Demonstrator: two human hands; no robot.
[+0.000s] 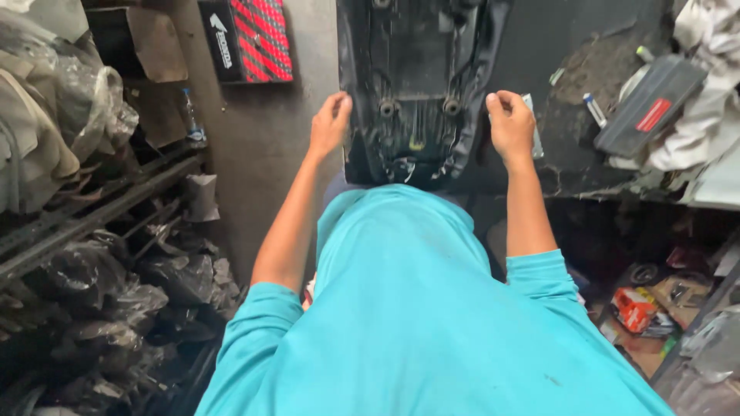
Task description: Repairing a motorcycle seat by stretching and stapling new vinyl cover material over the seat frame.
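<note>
Head view, looking down over my turquoise shirt (416, 308) at a dark worktop (586, 154). A black seat base (420, 85) lies upside down on it, w/ its narrow end toward me and two round rubber mounts showing near the middle.

L. hand (330, 123): at the seat base's left edge, fingers curled over the rim and gripping it; thumb side faces inward.

R. hand (510, 123): at the right edge, fingers clenched into a loose fist around the black cover material there. A pale, flat strip (532, 127) shows just behind this hand (I cannot tell what it is, nor whether my fingers hold it).

Both forearms run straight fwd., one each side of the seat base, so it sits between my hands and just beyond my chest.

Surroundings: a dark grey flat case w/ a red label (651, 108) lies on the worktop's right part, near crumpled white cloth (705, 115). Two small marker-like tubes (595, 109) lie just beside the case. A red-and-black striped box (247, 38) stands at upper left. Metal racks at left carry parts wrapped in clear plastic bags (92, 277). An orange packet (634, 306) lies low at right, under the worktop.
</note>
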